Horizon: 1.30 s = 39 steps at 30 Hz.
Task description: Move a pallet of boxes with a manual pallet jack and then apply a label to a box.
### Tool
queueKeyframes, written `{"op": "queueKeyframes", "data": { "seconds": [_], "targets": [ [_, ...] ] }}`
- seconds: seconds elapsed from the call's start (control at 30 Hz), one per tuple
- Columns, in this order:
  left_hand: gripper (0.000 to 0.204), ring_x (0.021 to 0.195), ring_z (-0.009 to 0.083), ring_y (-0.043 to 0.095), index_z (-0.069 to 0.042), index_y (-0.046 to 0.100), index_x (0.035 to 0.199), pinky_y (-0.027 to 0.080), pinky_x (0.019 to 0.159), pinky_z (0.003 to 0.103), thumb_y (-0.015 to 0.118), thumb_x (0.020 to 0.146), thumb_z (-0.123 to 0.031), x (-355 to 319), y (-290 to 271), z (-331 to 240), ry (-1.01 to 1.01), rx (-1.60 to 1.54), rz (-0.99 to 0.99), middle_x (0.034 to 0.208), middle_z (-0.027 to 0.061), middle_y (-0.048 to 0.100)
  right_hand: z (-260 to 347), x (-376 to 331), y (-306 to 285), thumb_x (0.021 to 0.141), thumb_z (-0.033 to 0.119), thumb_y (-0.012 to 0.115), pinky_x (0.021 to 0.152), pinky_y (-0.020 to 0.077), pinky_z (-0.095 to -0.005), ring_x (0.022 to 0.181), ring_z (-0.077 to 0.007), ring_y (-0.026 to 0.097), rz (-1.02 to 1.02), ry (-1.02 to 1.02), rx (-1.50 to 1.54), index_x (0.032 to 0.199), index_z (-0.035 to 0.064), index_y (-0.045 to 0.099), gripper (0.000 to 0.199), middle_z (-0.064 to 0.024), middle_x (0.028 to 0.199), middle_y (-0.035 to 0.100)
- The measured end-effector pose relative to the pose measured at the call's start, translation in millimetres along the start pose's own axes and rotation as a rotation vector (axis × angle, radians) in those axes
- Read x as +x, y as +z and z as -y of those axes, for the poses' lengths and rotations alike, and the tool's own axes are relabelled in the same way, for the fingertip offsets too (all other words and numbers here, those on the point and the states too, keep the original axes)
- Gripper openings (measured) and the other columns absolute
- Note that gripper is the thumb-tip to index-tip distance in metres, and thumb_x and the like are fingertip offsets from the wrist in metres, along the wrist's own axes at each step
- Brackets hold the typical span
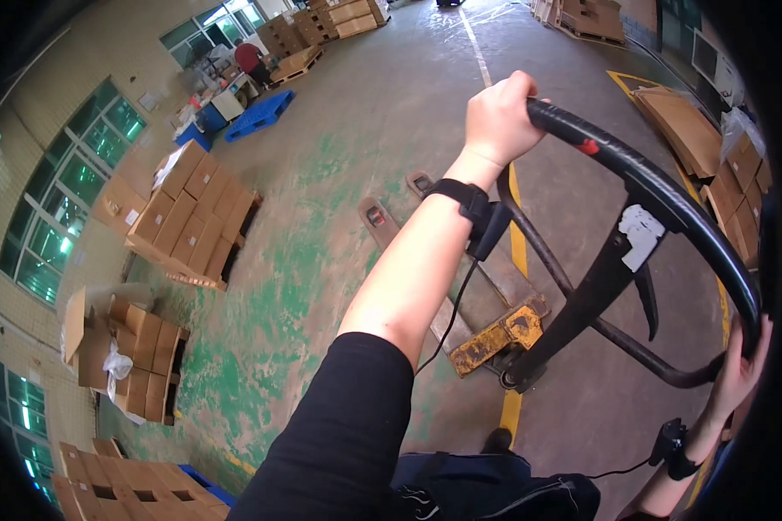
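Both my hands are on the black looped handle (656,178) of a pallet jack. My left hand (502,115) is wrapped round the handle's upper left end, with the arm stretched forward. At the lower right bend, my right hand (742,365) lies against the bar; its fingers are partly hidden at the picture's dark rim, and they look extended along the bar. Below the handle is the jack's worn yellow base (502,337). Its two forks (381,222) reach forward and left, partly behind my left forearm, and carry nothing that I can see. A black release lever (646,304) hangs inside the loop.
Pallets of cardboard boxes (191,217) stand on the left, with more boxes (139,356) nearer. A blue pallet (261,116) lies farther off by a person in red (250,61). Flattened cardboard (679,126) and stacked boxes line the right. A yellow line (519,243) crosses the floor.
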<state>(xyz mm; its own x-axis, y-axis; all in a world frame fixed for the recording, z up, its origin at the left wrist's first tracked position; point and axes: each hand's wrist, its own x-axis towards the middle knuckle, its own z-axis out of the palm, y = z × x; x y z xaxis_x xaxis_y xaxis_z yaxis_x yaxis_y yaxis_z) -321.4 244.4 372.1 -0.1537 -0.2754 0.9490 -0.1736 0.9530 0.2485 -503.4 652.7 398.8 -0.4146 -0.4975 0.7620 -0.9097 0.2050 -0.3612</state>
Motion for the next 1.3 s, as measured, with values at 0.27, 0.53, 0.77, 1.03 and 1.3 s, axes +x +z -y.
{"op": "queueKeyframes", "data": {
  "seconds": [0.27,0.53,0.77,1.03,1.3],
  "targets": [
    [0.024,0.066,0.0284,0.059,-0.009,0.051,0.075,0.047,0.059,0.037,0.069,0.065,-0.021,38,114,29,-0.155,0.145,0.07,0.067,0.0082,0.059,-150,154,86,0.085,0.0,0.052,0.095,0.0376,-0.027,0.11,-0.0174,0.05,0.034,-0.256,-0.126,0.125,0.0058,0.045,0.04,-0.008,0.122,0.05],
    [0.022,0.068,0.0278,0.06,-0.01,0.056,0.077,0.048,0.06,0.037,0.068,0.062,-0.02,102,259,83,-0.237,0.229,0.004,0.071,0.0083,0.061,-344,338,187,0.086,0.003,0.052,0.065,0.0422,-0.0195,0.073,-0.0072,0.052,0.064,-0.169,-0.086,0.12,0.0054,0.044,0.035,-0.0016,0.09,0.055],
    [0.013,0.072,0.028,0.06,-0.009,0.056,0.077,0.047,0.063,0.038,0.061,0.065,-0.013,155,344,147,-0.31,0.239,0.036,0.074,0.0079,0.061,-425,501,320,0.085,0.007,0.055,0.056,0.0363,-0.0182,0.064,-0.0051,0.046,0.222,-0.045,0.205,0.113,0.0075,0.045,0.029,0.002,0.076,0.05],
    [0.013,0.069,0.0289,0.058,-0.009,0.055,0.075,0.046,0.06,0.039,0.06,0.064,-0.009,139,391,156,-0.275,0.407,-0.029,0.07,0.0072,0.059,-497,567,435,0.085,0.002,0.051,0.066,0.0402,-0.0192,0.077,-0.0077,0.053,0.286,-0.135,0.328,0.113,0.004,0.045,0.028,-0.0008,0.086,0.058],
    [0.015,0.07,0.029,0.057,-0.009,0.054,0.078,0.046,0.06,0.04,0.06,0.064,-0.007,129,367,86,-0.368,0.606,-0.055,0.071,0.0074,0.057,-478,587,476,0.082,0.003,0.054,0.062,0.0399,-0.021,0.069,-0.0078,0.05,0.422,-0.249,0.392,0.106,0.0045,0.049,0.024,-0.0004,0.08,0.056]
  ]
}}
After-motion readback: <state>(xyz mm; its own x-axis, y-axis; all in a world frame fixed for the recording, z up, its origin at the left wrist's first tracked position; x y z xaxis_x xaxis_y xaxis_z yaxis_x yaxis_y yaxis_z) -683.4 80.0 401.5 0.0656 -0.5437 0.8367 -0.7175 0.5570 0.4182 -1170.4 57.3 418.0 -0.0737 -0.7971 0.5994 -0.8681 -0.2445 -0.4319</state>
